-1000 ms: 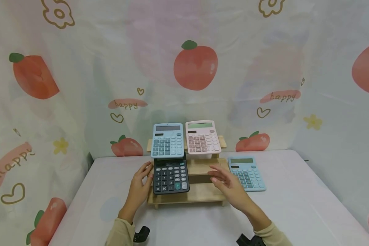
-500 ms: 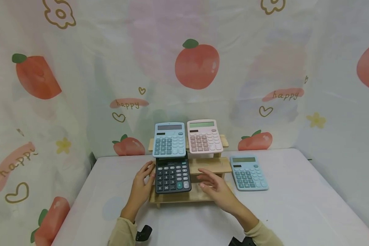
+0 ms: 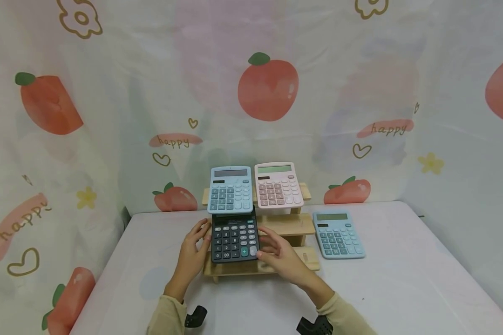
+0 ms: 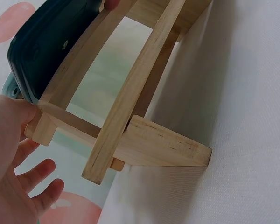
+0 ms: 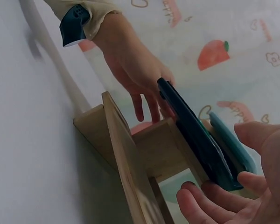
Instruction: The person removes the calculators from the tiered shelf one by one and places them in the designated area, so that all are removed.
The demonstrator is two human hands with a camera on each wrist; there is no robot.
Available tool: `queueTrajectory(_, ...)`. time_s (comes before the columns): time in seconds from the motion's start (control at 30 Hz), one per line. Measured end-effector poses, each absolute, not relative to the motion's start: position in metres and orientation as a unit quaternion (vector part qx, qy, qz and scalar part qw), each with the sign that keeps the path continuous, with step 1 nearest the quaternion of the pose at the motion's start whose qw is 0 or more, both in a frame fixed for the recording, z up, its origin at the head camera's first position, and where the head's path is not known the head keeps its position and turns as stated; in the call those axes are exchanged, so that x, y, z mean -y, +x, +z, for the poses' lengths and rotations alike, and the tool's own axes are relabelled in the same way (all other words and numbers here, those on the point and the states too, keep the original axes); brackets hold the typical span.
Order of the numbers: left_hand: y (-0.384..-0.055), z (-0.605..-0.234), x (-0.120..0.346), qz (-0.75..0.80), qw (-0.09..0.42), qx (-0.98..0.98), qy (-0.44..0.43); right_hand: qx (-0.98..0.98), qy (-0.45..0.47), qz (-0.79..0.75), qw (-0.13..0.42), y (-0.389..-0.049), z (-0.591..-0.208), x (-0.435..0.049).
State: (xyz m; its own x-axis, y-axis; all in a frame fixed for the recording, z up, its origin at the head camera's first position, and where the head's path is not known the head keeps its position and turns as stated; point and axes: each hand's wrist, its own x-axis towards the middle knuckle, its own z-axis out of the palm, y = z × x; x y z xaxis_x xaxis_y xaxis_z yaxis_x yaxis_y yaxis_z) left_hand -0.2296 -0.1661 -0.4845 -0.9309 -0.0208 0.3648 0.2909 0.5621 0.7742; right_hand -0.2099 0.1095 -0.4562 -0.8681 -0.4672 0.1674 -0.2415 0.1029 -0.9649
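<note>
A black calculator [image 3: 235, 239] leans on the middle tier of a stepped wooden rack [image 3: 291, 225]. At its left edge is my left hand [image 3: 191, 251], thumb by the calculator's corner and the shelf end, other fingers loosely spread in the left wrist view. My right hand [image 3: 282, 258] is at the calculator's right edge, thumb near the lower corner, fingers relaxed beside the side; the right wrist view shows the thumb standing off from it. Above on the top tier sit a blue calculator [image 3: 230, 190] and a pink calculator [image 3: 278, 185]. The blue one overlaps the black one's top.
Another blue calculator [image 3: 339, 235] lies on the white table [image 3: 402, 279], right of the rack. A patterned cloth backdrop [image 3: 184, 83] stands behind the table and along both sides. Each wrist carries a black camera mount [image 3: 196, 316].
My right hand has moved left, from over the rack's right end to the black calculator's right edge. My left hand has stayed at the left edge.
</note>
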Motion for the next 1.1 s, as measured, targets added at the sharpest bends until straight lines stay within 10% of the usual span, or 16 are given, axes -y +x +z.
queueTrajectory(1.1,-0.231,-0.486,0.166,-0.455,0.176,0.869,-0.080,-0.683,-0.201,-0.692,0.123,-0.211,-0.463,-0.089)
